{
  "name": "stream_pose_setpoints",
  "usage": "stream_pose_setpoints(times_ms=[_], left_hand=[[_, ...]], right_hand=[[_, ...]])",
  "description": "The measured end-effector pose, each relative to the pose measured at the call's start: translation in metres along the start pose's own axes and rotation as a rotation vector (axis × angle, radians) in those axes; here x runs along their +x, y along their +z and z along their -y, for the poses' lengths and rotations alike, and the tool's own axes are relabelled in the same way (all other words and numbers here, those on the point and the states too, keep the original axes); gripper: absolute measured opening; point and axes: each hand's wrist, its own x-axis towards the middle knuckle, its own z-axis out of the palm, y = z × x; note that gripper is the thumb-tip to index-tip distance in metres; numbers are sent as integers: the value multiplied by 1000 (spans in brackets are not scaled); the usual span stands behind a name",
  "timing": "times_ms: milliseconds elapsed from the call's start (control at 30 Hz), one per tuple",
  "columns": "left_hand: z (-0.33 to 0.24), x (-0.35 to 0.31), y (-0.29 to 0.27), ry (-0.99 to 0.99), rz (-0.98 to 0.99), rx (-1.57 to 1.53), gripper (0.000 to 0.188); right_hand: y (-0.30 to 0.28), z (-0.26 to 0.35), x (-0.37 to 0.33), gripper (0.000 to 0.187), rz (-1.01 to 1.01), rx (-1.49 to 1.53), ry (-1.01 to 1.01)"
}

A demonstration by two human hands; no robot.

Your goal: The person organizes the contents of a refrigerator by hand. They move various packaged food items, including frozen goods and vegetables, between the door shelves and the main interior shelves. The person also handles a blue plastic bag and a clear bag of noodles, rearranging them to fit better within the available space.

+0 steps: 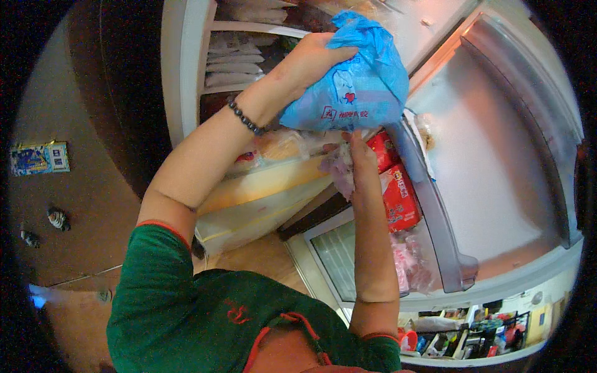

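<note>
My left hand (317,59), with a dark bead bracelet on its wrist, is closed on the gathered upper part of a blue plastic bag (367,84). The bag is full and bulging, with a small printed figure on its side, and it hangs in front of an open fridge. Just under the bag, my right hand (362,155) is closed around a crumpled, pale purple plastic bag (339,171). Its thumb points up close to the blue bag's underside; I cannot tell if they touch. Some of that hand's fingers are hidden.
White-wrapped packs (233,62) are stacked on the fridge shelves at the left. To the right stands the open fridge door (497,149) with grey door bins. Red packages (398,199) and a pink clear-wrapped pack (410,264) sit in the door. A cluttered rack (472,332) stands at the lower right.
</note>
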Motion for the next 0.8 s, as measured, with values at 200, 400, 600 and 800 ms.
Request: stream_pose_setpoints(times_ms=[200, 400, 600, 800], left_hand=[[2, -29, 22, 108, 253, 146, 27], [-6, -51, 20, 456, 302, 428, 28], [-4, -54, -1, 137, 54, 50, 38], [-1, -68, 12, 74, 247, -147, 34]], right_hand=[[2, 15, -10, 77, 53, 445, -85], [-3, 6, -1, 49, 1, 405, -160], [13, 15, -25, 31, -49, -678, -10], [17, 70, -87, 14, -497, -769, -727]])
